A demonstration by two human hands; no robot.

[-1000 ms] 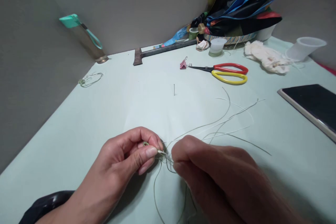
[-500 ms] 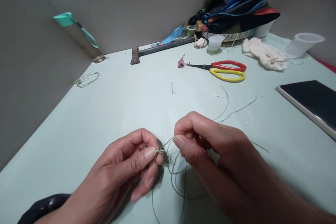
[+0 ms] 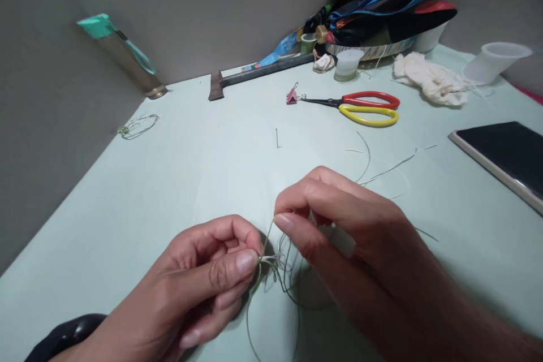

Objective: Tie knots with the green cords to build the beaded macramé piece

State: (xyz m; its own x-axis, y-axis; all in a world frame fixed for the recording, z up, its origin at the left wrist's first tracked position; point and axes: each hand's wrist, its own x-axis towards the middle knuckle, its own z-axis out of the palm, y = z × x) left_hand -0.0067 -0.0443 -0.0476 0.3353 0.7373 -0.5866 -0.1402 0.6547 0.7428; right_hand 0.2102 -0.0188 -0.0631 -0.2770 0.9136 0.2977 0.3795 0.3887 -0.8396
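Note:
My left hand (image 3: 199, 280) pinches a small knot of thin olive-green cord (image 3: 265, 260) between thumb and fingertips, with the knot mostly hidden by the thumb. My right hand (image 3: 341, 237) is raised just to the right, its thumb and forefinger closed on a strand of the same cord that rises from the knot. Loose loops of cord (image 3: 288, 274) hang under and between my hands. Longer strands (image 3: 384, 172) trail across the pale green table cover (image 3: 127, 226) towards the right.
Red-and-yellow-handled scissors (image 3: 365, 107) and a pink binder clip (image 3: 292, 97) lie ahead. A small cord coil (image 3: 138, 126) is at left, a phone (image 3: 500, 158) at right. A basket of fabric (image 3: 369, 51), white cloth (image 3: 428, 82), plastic cup (image 3: 494, 62) and bottle (image 3: 127, 59) stand behind.
My right hand has risen up and away from the knot, drawing cord with it, and its fingers now pinch higher. My left hand has shifted only slightly and keeps its pinch.

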